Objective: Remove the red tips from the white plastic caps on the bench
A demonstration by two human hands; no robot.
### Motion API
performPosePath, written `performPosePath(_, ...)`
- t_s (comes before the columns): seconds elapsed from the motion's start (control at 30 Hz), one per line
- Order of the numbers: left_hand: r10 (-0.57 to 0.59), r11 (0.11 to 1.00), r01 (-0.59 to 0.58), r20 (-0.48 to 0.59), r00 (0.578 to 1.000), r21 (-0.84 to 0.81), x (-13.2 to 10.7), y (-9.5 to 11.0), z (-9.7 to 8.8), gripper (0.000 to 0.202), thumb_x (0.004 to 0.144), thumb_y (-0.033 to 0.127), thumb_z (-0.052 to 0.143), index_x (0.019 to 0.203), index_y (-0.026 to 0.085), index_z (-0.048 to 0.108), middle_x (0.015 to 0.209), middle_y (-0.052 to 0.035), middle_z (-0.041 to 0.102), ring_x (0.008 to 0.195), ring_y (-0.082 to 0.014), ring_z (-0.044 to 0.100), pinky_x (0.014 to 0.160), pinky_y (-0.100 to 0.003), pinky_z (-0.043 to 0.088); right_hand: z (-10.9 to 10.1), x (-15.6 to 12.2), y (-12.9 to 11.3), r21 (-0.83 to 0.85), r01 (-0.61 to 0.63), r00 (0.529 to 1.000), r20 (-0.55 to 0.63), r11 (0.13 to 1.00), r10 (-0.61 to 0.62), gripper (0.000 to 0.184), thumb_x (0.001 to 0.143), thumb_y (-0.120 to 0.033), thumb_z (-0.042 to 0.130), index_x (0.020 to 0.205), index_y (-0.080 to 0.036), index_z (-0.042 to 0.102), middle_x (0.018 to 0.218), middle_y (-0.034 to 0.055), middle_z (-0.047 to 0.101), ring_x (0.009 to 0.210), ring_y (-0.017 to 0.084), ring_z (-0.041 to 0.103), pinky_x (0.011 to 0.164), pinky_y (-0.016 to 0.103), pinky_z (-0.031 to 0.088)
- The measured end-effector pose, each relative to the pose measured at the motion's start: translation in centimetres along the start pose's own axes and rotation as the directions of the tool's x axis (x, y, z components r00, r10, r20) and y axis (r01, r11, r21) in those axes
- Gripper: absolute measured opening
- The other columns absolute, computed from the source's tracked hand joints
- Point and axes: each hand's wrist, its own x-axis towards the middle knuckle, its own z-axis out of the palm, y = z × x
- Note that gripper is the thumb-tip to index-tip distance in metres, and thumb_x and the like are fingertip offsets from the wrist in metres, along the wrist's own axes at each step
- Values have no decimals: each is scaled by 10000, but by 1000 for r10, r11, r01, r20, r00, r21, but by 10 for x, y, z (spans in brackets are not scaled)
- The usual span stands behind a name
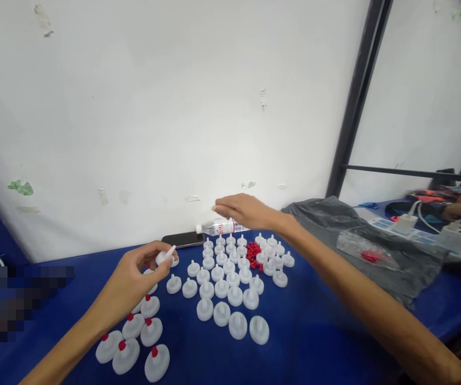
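Note:
My left hand (144, 272) is closed around a white nozzle cap (166, 256), its thin spout tilted up to the right. Below that hand stand several white caps with red tips (154, 363) on their spouts. My right hand (242, 211) is raised over a clear plastic bottle (222, 226) lying by the wall; its fingers stretch out to the left and nothing shows in them. Rows of white caps with bare spouts (221, 314) cover the middle of the table. A pile of small red tips (253, 254) lies among them.
A black phone (182, 240) lies near the wall. On the right, a grey plastic sheet (359, 256) carries a clear bag with red pieces (370, 256). Beyond it are power strips (399, 227) with chargers and cables. A dark metal post (354, 101) rises behind the blue table (306, 342).

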Motion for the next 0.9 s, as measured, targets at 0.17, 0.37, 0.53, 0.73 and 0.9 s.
performPosePath(0.17,-84,987,86,-22,996,135,3,-11,5,451,866,678,559,1014,287,726,711,7,662,589,-206,580,537,-309,489,0,-5,34,-118,-214,906,347,970,242,208,1011,-286,579,982,-200,766,1026,71,768,910,221,694,788,315,474)
performPosePath(0.37,96,957,-45,-166,981,287,4,-22,9,403,881,621,579,915,284,799,1019,-55,760,682,-209,634,582,-318,537,26,-2,38,-189,-273,762,556,943,332,316,1006,-387,671,1245,-180,661,1269,81,677,1083,240,685,924,450,594)
performPosePath(0.53,66,951,-27,-118,991,309,4,-22,8,399,927,605,535,998,304,789,840,-38,779,620,-231,681,533,-324,543,30,-1,34,-272,-319,674,608,908,419,325,1005,-383,672,1262,-185,657,1291,82,667,1095,252,681,925,448,597)
performPosePath(0.73,134,945,-111,-53,990,309,2,-23,9,286,959,488,548,951,312,773,966,-12,820,783,-253,756,625,-325,576,18,-3,20,-325,-369,670,556,871,491,322,1001,-384,680,1244,-172,660,1245,80,684,1055,238,694,902,439,604)
performPosePath(0.9,142,930,-127,-19,990,346,1,-30,10,251,970,442,575,970,322,795,1004,4,825,766,-252,755,688,-346,585,17,-5,15,-355,-325,773,434,876,463,308,1010,-385,665,1247,-187,661,1274,90,675,1104,241,679,949,460,583)
